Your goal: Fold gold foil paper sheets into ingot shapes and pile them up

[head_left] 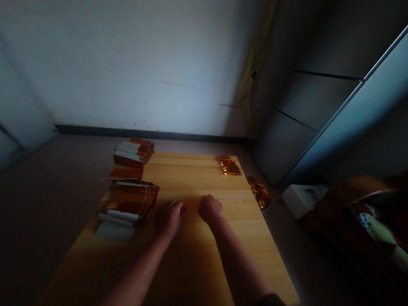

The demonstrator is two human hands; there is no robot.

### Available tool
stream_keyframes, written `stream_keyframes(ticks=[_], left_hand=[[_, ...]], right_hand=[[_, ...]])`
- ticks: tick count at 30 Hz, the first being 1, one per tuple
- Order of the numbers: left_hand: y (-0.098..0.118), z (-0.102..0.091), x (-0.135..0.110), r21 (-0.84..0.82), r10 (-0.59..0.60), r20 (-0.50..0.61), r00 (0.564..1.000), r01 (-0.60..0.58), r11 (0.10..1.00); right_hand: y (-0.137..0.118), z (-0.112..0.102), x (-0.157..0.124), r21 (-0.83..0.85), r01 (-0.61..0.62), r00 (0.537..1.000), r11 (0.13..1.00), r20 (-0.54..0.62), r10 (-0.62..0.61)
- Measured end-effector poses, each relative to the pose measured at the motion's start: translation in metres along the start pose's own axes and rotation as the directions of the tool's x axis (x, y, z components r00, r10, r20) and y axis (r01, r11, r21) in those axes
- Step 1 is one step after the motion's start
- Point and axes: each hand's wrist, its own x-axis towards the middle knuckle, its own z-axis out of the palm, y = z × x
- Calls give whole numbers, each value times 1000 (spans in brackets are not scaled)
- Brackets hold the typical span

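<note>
Across the middle of the worktop (188, 267), the left hand (170, 217) and right hand (211, 210) sit close together, an orange foil strip (191, 203) between them; any grip is unclear.

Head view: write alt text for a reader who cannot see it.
A person's left hand and right hand sit close together over a pale wooden board. Stacks of orange foil packets lie at its left edge, with smaller foil pieces at its far edge.
</note>
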Motion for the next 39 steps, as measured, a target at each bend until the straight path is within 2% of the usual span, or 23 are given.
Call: stream_keyframes(ticks=[5, 13, 17, 24, 30, 39], left_hand=[[-4, 1, 0, -56, -29, 3, 1000, 29, 998], [-5, 2, -1, -38, -27, -15, 1000, 26, 999], [-4, 0, -2, -37, -20, -15, 1000, 20, 999], [-3, -1, -3, -67, -32, -11, 999, 31, 997], [-2, -2, -2, -38, -64, 34, 997, 65, 997], [-1, -1, -3, -62, -44, -27, 999, 42, 997]], right_hand=[[-1, -3, -1, 16, -4, 1000, 1000, 7, 4], [-20, -8, -6, 93, -147, 989, 985, 16, 146], [-23, -9, -6, 94, -168, 985, 981, 45, 164], [-6, -4, 5, 109, -146, 987, 983, 84, 137], [9, -5, 8, 173, -143, 987, 975, 98, 127], [44, 0, 11, 157, -182, 982, 971, -27, 189]])
